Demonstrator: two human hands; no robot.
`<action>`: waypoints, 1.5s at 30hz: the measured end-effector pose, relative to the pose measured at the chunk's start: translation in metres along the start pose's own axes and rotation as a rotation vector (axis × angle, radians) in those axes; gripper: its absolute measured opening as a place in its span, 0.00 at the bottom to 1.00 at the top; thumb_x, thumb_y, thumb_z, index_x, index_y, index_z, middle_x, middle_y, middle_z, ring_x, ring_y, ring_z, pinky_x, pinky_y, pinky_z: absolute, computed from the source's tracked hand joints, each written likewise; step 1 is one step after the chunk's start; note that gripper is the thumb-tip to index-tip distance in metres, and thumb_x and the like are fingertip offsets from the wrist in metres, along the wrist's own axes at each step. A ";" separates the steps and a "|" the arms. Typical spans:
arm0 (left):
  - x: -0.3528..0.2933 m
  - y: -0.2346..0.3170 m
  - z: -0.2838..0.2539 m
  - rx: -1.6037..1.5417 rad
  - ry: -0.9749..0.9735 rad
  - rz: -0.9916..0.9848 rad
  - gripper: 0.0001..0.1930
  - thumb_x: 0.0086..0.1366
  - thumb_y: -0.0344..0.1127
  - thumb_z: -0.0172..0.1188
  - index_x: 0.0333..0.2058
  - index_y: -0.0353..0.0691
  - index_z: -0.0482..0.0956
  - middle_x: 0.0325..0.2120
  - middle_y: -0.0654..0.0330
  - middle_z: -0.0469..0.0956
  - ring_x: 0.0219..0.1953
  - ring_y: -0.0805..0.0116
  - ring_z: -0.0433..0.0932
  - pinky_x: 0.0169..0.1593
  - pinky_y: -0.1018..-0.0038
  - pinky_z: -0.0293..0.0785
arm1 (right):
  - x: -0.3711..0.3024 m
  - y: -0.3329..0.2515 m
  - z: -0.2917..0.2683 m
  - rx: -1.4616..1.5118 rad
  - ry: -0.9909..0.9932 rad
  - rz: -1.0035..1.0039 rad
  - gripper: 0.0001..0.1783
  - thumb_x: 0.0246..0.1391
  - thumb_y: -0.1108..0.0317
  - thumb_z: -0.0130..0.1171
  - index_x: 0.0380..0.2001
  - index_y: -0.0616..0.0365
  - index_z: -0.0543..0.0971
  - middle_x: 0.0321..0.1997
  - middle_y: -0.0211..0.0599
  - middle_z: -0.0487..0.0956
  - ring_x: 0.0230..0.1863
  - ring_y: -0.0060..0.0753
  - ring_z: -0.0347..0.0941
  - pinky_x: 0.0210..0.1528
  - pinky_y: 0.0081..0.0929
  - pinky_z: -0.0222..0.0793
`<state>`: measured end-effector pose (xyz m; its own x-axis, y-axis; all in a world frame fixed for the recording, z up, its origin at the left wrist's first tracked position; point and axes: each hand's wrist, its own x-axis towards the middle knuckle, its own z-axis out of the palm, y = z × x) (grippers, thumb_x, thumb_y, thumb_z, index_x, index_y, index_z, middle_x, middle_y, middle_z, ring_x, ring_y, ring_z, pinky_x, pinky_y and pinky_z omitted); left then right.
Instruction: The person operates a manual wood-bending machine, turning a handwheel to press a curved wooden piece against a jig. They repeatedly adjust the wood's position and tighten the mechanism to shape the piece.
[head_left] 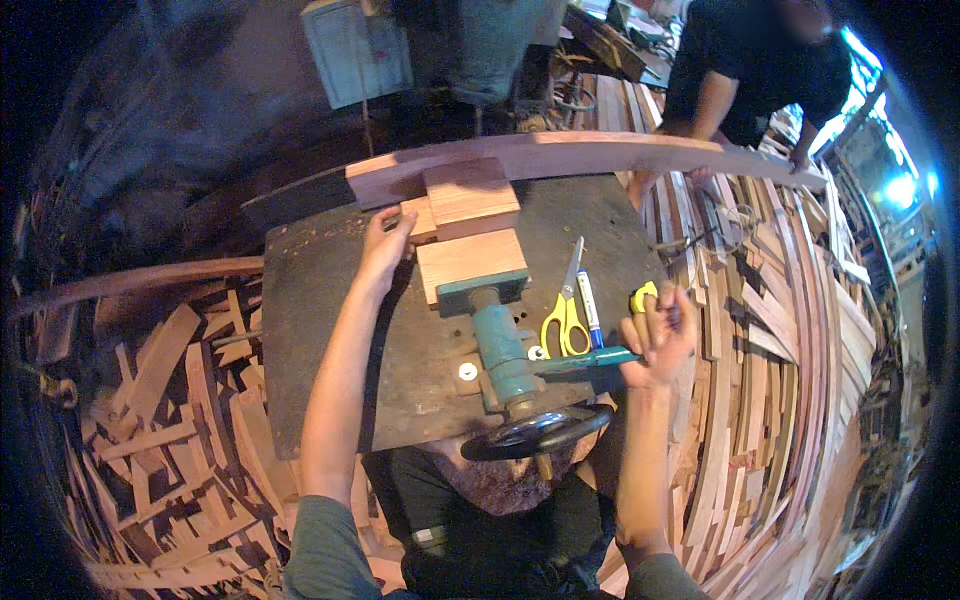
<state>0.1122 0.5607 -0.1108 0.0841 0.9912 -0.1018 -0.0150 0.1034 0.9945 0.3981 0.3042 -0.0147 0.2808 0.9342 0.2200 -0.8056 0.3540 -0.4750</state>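
Observation:
At the left of the clamp, my left hand [381, 246] has its fingers closed on the end of a small wooden block [423, 216]. That block lies against a larger wooden block [473, 192], beside a long wooden plank [560, 155] standing on edge. Another wooden block [470, 256] sits between these pieces and the jaw of a teal screw clamp [498, 345]. My right hand [658, 340], fingers curled, is on the end of the clamp's teal lever [590, 360]. A yellow object [644, 295] shows beside its fingers, its kind unclear.
Yellow-handled scissors [567, 320] and a marker [589, 308] lie on the dark worktable [330, 290], right of the clamp. A black handwheel [540, 432] stands at its near end. Wood offcuts [160, 430] and long strips [730, 420] cover the floor. A person [745, 75] touches the plank's far right.

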 end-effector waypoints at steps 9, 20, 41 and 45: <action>-0.005 0.004 0.006 -0.077 -0.009 -0.002 0.29 0.61 0.48 0.64 0.54 0.36 0.65 0.24 0.62 0.76 0.20 0.77 0.70 0.24 0.79 0.66 | 0.013 0.014 0.084 -0.508 -0.005 -0.033 0.17 0.63 0.59 0.44 0.22 0.55 0.67 0.06 0.22 0.57 0.04 0.14 0.44 0.12 0.16 0.49; -0.011 0.005 0.007 -0.055 -0.014 0.013 0.27 0.62 0.50 0.62 0.54 0.42 0.68 0.36 0.59 0.79 0.28 0.78 0.72 0.32 0.80 0.70 | 0.012 0.010 0.077 -0.774 0.031 0.000 0.18 0.62 0.57 0.49 0.22 0.56 0.72 0.07 0.21 0.59 0.06 0.12 0.49 0.12 0.14 0.50; -0.015 0.010 0.016 -0.033 0.078 0.059 0.23 0.64 0.48 0.61 0.53 0.44 0.72 0.27 0.70 0.73 0.23 0.84 0.66 0.26 0.85 0.62 | -0.010 0.004 -0.019 -0.028 0.121 0.124 0.16 0.65 0.62 0.43 0.25 0.57 0.70 0.05 0.22 0.54 0.06 0.17 0.45 0.13 0.19 0.47; -0.010 -0.003 0.015 -0.017 0.071 0.136 0.20 0.65 0.46 0.61 0.50 0.41 0.75 0.26 0.69 0.73 0.22 0.84 0.66 0.23 0.85 0.61 | -0.019 0.002 -0.030 0.048 0.166 0.193 0.17 0.64 0.61 0.45 0.22 0.55 0.70 0.06 0.21 0.55 0.07 0.16 0.47 0.14 0.19 0.48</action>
<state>0.1261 0.5489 -0.1122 0.0091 0.9995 0.0315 -0.0379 -0.0311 0.9988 0.4069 0.2883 -0.0450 0.1980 0.9801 -0.0161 -0.8756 0.1695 -0.4524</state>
